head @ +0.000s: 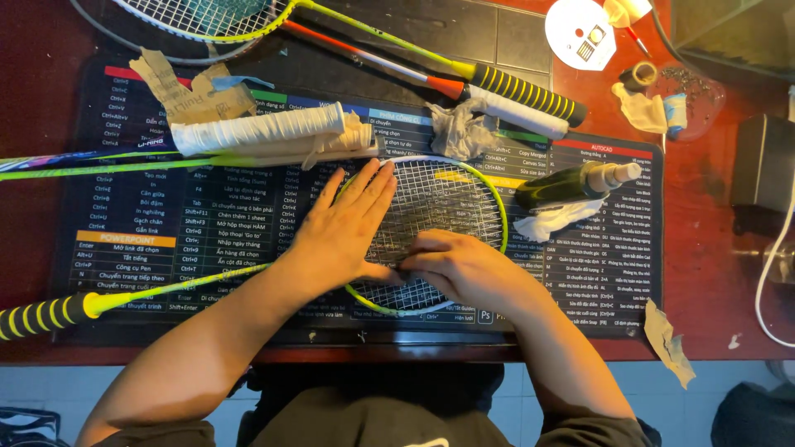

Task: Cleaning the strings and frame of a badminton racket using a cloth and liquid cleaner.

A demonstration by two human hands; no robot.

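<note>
left hand (344,228) is spread wide and flat, palm pressing the woven string bed of the neon-yellow racket head (439,236) lying on the black printed mat (149,215) on the surface, while the right hand (460,265) has its grip curled tight, fingertips pinching at the strings.

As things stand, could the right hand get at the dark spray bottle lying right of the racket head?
Probably yes. The right hand rests on the racket strings, and the spray bottle lies on the mat just beyond the frame, with only crumpled tissue beside it.
</note>
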